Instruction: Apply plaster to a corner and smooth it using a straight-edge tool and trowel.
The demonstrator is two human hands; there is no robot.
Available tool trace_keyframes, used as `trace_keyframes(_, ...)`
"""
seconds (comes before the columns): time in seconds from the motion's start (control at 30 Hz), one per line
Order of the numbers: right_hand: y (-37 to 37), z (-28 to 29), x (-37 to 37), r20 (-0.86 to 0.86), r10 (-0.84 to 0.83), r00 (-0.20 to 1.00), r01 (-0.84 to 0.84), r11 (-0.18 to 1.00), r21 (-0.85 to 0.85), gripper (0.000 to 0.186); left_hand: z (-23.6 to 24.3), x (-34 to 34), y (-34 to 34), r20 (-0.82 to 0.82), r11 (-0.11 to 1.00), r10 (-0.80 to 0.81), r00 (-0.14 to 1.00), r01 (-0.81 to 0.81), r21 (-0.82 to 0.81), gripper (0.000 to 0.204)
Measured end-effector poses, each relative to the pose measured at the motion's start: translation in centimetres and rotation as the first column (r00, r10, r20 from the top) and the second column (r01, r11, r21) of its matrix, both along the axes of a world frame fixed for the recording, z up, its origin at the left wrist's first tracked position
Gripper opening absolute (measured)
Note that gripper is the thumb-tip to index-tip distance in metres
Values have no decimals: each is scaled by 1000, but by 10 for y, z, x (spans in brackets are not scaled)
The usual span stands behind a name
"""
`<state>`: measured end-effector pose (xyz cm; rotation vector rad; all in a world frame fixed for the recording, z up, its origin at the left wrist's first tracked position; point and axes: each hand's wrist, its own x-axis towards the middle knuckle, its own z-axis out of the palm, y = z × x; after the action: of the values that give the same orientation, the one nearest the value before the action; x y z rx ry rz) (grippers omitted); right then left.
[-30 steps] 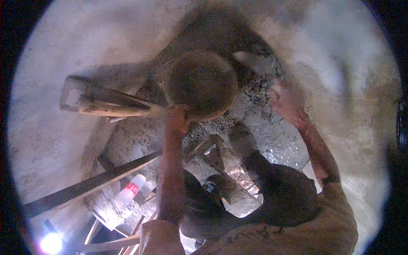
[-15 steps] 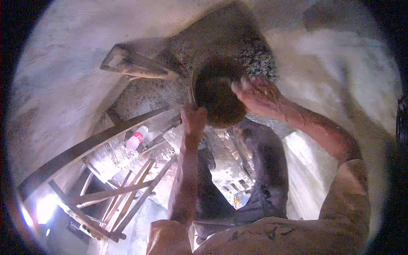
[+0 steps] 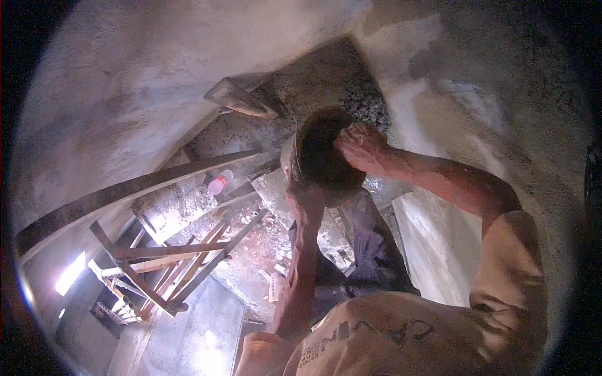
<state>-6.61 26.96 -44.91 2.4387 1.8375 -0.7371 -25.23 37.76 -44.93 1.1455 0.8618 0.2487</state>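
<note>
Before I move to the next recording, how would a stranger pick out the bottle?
Find the long dark beam crossing the picture's left half. Just below its right-hand end shows a pale bottle. Its red band sets it apart from the drab timbers nearby.

Bucket (image 3: 323, 156) at centre, bottle (image 3: 219, 182) leftward (near a beam (image 3: 125, 190))

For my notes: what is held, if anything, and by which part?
A round container, by its left side in the left hand; whether the right hand grips it is unclear.
</note>
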Motion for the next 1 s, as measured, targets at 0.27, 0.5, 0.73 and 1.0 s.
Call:
trace_keyframes(0.27, -95, -81, 3, -400, 388, 830, -477, 866, -152, 37, 29, -21, -29, 90, 968, 46, 995, -22, -251, 54)
trace_keyframes(0.5, -85, 18, -74, -689, -698, 198, 0, 702, -712, 32, 8, -129, -35, -200, 985, -132, 971, 150, 81, 64)
trace_keyframes(0.73, -63, 101, -82, -437, -23, 899, 18, 1000, -17, 19, 24, -136, 11, -295, 167, -522, 800, 435, 885, 60)
trace_keyframes(1.0, -33, 124, -136, -114, -113, 987, 140, 951, 275, 16, 82, -129, 42, 6, 971, -228, 974, 227, 74, 52)
